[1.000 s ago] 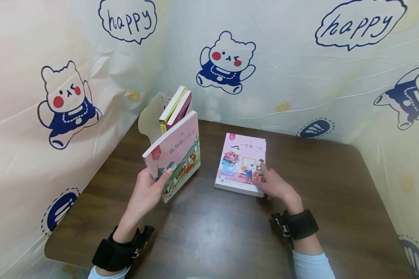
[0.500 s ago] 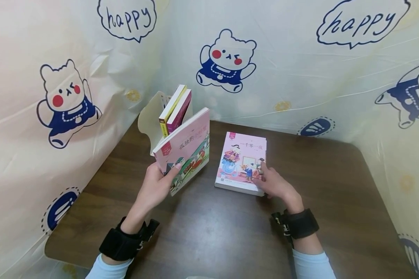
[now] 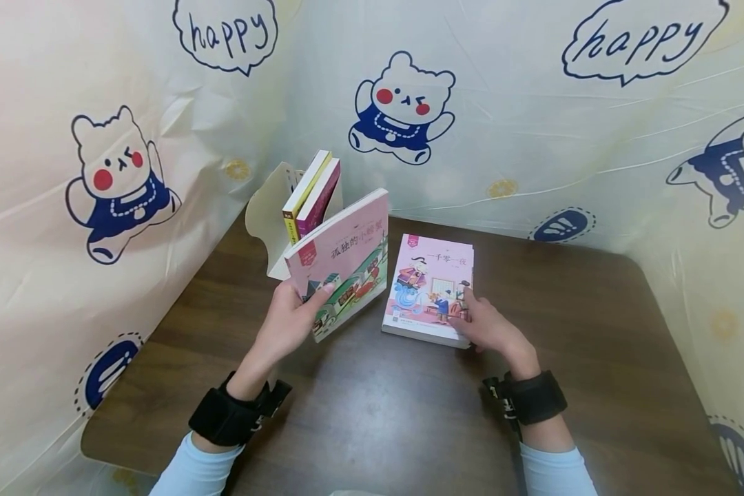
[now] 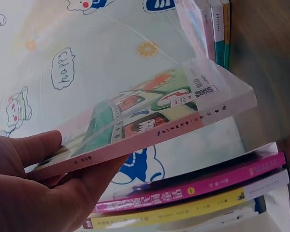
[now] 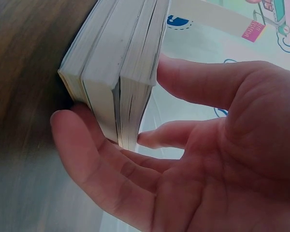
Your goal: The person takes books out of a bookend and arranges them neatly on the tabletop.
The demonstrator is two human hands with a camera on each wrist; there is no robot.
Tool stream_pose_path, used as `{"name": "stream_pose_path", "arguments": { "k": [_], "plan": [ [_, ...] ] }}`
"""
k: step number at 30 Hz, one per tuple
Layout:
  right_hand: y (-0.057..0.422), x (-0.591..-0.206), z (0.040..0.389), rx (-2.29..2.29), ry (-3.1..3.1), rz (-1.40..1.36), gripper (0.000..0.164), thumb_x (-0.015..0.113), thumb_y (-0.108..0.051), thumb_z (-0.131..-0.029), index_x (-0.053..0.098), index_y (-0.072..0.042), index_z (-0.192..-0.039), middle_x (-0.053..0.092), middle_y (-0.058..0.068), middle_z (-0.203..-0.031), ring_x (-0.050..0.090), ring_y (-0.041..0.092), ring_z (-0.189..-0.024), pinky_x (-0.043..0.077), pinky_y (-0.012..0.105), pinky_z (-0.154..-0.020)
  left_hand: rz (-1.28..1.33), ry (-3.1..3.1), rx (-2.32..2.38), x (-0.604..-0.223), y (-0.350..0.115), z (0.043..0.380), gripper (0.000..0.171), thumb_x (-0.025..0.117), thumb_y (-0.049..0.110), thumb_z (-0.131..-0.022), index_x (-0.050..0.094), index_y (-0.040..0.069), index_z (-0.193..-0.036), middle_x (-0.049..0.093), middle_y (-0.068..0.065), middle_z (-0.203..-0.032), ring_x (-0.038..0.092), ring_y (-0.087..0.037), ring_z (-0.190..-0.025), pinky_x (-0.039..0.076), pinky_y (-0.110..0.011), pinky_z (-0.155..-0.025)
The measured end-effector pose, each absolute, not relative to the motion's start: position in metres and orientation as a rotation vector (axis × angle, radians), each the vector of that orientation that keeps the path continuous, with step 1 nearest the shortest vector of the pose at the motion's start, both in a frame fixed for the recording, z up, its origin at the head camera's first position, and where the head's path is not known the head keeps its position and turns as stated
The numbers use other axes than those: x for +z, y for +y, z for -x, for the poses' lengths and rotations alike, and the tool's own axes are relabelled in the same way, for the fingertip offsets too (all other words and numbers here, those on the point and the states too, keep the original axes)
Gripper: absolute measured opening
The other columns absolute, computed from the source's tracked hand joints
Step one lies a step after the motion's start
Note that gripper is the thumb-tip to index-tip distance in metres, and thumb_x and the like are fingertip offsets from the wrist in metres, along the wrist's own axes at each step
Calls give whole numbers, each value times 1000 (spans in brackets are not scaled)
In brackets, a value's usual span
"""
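Note:
My left hand [image 3: 285,324] grips a thin pink picture book [image 3: 356,255] by its near lower corner, thumb across the illustrated cover. Tilted, the book stands in front of a cream book holder [image 3: 263,224]; its pink spine and a barcode show in the left wrist view. My right hand [image 3: 492,331] holds the near right corner of a stack of books [image 3: 430,289] lying on the table, topped by a pink cover. In the right wrist view, the thumb [image 5: 198,84] lies on the top cover while other fingers curve round the stack's side edge.
The holder contains a yellow book [image 3: 304,193] and a magenta book [image 3: 319,198], upright side by side. Part of the holder is hidden behind the picture book. A brown wooden table [image 3: 372,413] meets a pale printed curtain [image 3: 496,117] at the back and sides.
My left hand has carried the picture book to the right and slightly away from me, in front of the holder. The right hand and the stack have stayed in place.

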State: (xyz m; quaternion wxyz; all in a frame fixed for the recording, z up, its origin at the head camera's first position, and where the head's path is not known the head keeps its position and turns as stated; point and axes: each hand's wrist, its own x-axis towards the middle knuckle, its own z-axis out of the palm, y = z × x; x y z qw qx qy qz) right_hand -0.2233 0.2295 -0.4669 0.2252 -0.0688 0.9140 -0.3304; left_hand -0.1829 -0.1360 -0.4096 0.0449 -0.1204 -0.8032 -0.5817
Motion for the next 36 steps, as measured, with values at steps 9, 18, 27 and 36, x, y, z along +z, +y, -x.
{"name": "stream_pose_path", "arguments": {
  "k": [9,18,27,36],
  "plan": [
    [230,-467,224,-905,2525,197,85,61,-29,-108,9,4,-166,30,38,-154,58,28,-78,54,36,-63,388,-2434,-1800,-407,-127,193,53,65,8,-105,50,13,-155,60,-13,-148,64,-36,-125,52,-64,-98],
    [232,-469,227,-856,2560,204,86,60,-33,-108,9,4,-166,26,37,-161,57,43,-116,52,55,-98,407,-2391,-1879,-410,-123,204,51,65,7,-105,52,11,-154,62,-12,-146,64,-34,-127,51,-62,-101],
    [233,-469,228,-844,2567,240,86,59,-33,-108,8,7,-165,19,39,-164,33,51,-145,28,68,-117,425,-2373,-1928,-409,-119,213,50,64,7,-105,52,11,-153,63,-11,-146,63,-32,-128,49,-61,-105],
    [233,-466,227,-820,2611,247,81,58,-32,-108,15,6,-165,27,40,-159,40,50,-135,33,70,-113,435,-2374,-1993,-407,-111,222,49,64,7,-105,54,11,-153,64,-11,-145,65,-32,-125,52,-59,-102]
  ]
}}
